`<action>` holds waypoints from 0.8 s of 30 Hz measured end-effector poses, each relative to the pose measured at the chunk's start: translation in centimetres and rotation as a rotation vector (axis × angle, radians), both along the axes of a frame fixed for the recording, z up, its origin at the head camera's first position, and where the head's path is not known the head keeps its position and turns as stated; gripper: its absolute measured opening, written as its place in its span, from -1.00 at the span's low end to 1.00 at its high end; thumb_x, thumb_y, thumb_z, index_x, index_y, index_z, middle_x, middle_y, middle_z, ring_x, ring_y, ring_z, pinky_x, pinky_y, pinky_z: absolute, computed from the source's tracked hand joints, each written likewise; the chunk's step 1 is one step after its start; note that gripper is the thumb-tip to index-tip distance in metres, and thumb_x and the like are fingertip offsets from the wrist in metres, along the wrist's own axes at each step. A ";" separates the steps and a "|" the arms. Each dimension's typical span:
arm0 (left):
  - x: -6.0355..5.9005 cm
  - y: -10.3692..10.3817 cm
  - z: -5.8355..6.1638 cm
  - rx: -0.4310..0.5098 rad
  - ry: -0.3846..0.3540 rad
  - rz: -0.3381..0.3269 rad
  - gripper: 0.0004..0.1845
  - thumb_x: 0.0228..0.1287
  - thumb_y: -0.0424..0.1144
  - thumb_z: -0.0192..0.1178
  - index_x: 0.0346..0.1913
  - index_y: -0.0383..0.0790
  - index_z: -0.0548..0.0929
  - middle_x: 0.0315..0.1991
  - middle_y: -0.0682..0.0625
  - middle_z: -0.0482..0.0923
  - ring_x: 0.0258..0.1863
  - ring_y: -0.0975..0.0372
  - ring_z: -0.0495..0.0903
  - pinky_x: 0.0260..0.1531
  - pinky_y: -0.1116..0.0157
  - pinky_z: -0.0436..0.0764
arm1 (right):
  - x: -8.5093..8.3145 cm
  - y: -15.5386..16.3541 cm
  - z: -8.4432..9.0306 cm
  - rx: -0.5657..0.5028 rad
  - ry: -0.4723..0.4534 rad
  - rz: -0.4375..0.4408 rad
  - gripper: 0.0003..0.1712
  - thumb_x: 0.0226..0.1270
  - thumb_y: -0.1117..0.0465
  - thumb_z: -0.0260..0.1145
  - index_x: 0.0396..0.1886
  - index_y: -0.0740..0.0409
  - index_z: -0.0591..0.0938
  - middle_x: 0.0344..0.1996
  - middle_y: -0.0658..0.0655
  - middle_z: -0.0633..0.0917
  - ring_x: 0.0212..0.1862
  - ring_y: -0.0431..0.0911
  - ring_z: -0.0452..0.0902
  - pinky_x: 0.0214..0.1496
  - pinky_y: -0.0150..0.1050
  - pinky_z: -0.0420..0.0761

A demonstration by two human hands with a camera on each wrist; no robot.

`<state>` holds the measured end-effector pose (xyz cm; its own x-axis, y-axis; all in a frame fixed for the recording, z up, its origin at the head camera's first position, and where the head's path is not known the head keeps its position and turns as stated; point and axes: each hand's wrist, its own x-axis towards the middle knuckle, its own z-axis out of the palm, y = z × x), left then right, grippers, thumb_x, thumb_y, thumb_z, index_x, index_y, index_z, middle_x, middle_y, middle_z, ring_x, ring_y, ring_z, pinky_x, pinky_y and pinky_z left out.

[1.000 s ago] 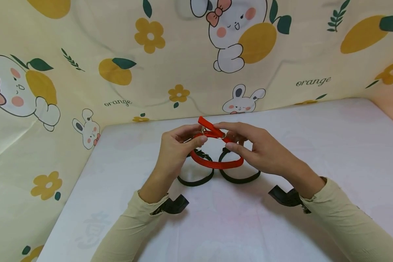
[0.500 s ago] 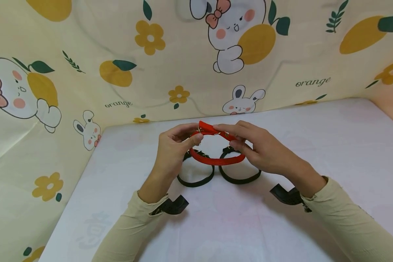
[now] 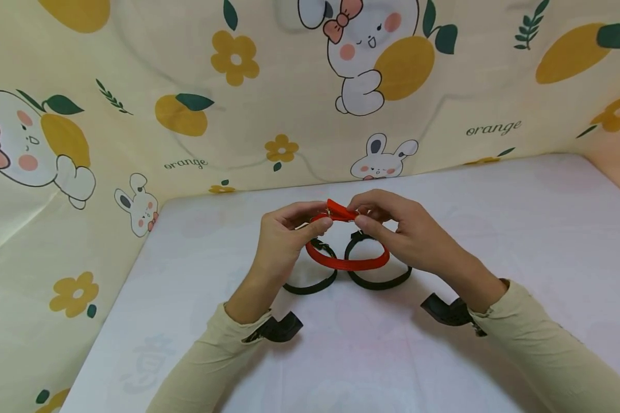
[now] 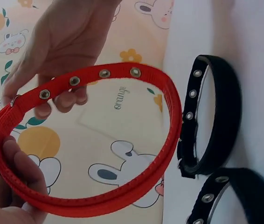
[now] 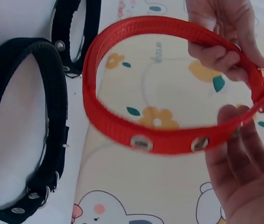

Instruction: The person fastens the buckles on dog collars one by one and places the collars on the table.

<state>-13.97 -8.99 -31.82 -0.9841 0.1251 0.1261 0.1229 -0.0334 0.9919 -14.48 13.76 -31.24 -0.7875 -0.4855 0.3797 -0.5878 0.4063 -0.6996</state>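
Both hands are pinching a red collar (image 3: pixel 347 261) at its buckle.
Left hand (image 3: pixel 284 238) and right hand (image 3: pixel 403 232) are gripping the twelve o'clock end; the webbing looks light and floppy.

"orange" printed twice on backdrop cloth (image 3: pixel 289 86).

White table (image 3: pixel 496 229), two black collars (image 3: pixel 377 281)

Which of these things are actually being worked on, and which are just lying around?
In use:
red collar, held off the table
left hand and right hand, both pinching it at its buckle end

Lying about:
two black collars, flat on the white table
bunny-print cloth behind
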 end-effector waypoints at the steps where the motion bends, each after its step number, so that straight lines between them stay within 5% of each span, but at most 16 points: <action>1: 0.0 0.1 -0.1 0.000 0.003 -0.007 -0.69 0.21 -0.42 0.36 0.03 -0.36 0.71 -0.23 0.11 0.75 -0.17 0.19 0.68 -0.16 0.34 0.66 | 0.0 -0.1 -0.1 -0.011 0.001 -0.012 -0.78 0.48 0.15 0.24 0.06 -0.10 0.60 -0.12 -0.12 0.66 -0.14 -0.19 0.64 -0.01 -0.29 0.59; 10: 0.2 0.7 -0.4 -0.015 0.011 -0.029 -0.70 0.19 -0.43 0.38 0.01 -0.35 0.71 -0.24 0.13 0.75 -0.08 0.17 0.67 -0.16 0.34 0.63 | 0.2 -0.4 -0.4 -0.065 0.055 -0.017 -0.63 0.43 0.18 0.30 0.19 -0.20 0.61 -0.13 -0.21 0.66 -0.23 -0.28 0.60 -0.25 -0.37 0.53; 24: 0.2 0.7 -0.8 0.033 0.009 -0.053 -0.67 0.14 -0.48 0.39 0.00 -0.37 0.67 -0.28 0.12 0.74 -0.19 0.22 0.72 -0.07 0.34 0.65 | 0.5 -0.7 -0.1 -0.103 0.028 -0.087 -0.75 0.32 0.23 0.39 -0.05 -0.15 0.74 -0.34 -0.13 0.59 -0.32 -0.19 0.45 -0.32 -0.35 0.45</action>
<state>-13.80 -8.29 -32.65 -0.9750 0.1730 0.1395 0.1286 -0.0729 0.9890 -13.99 13.10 -31.36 -0.8136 -0.3726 0.4464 -0.5730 0.3834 -0.7243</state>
